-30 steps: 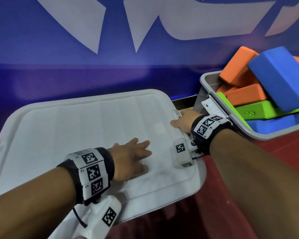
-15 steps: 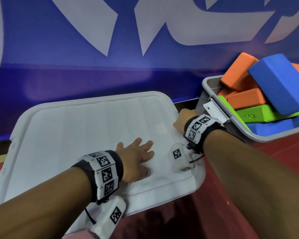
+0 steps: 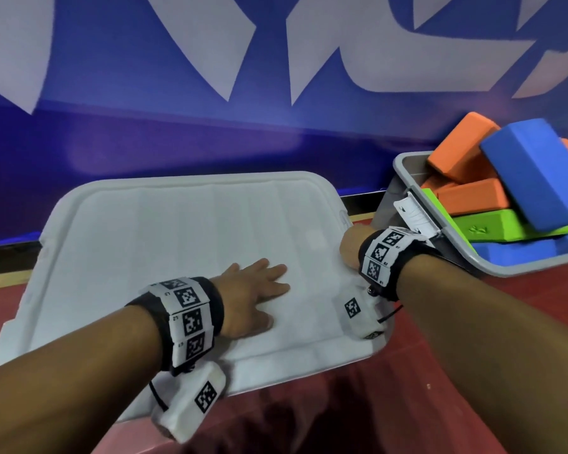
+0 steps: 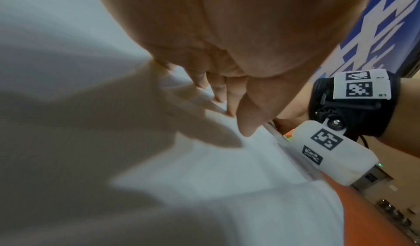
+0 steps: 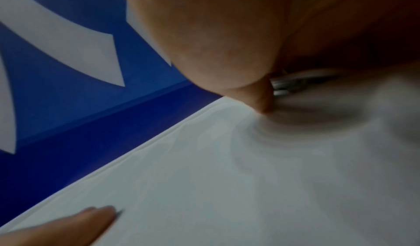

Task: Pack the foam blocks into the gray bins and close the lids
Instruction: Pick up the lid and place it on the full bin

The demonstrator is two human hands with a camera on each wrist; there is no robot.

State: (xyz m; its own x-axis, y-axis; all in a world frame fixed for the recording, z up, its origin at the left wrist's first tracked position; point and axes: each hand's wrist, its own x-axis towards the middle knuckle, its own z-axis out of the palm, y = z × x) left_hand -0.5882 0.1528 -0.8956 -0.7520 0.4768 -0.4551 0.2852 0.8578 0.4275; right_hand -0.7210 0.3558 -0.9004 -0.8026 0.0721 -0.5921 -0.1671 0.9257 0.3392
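- Head view: the big white ribbed plastic lid [image 3: 184,257] is the landmark here, lying flat across the near bin and hiding whatever's inside. The left hand [image 3: 253,298] rests palm-down on the lid's middle, fingers straight and a bit spread, holding nothing. The right hand [image 3: 350,245] sits at the lid's right edge; the wristband covers most of it, so I can't tell how its fingers lie or whether they grip that edge.
- Just right of the lid there's an open gray plastic bin [image 3: 407,172] piled above its rim with foam blocks: an orange foam block [image 3: 456,147] on top toward the wall, a big blue foam block [image 3: 538,172] leaning over a green foam block [image 3: 505,227], with more orange and blue under them. A white latch [image 3: 413,216] sticks out on the bin's side facing the lid. A blue wall with white shapes [image 3: 210,77] runs behind the lid, and a red floor [image 3: 473,371] shows below it.
- Left wrist view: the left hand's fingers [image 4: 245,122] stretch out flat, tips on the lid surface [image 4: 204,178], nothing held. The right wrist's marker band [image 4: 361,88] shows beyond the lid's edge.
- Right wrist view: blurry and dim. One right fingertip [image 5: 263,102] presses down onto the lid by its edge; the others are hidden. The left hand's fingertips [image 5: 100,215] lie flat on the lid lower down.
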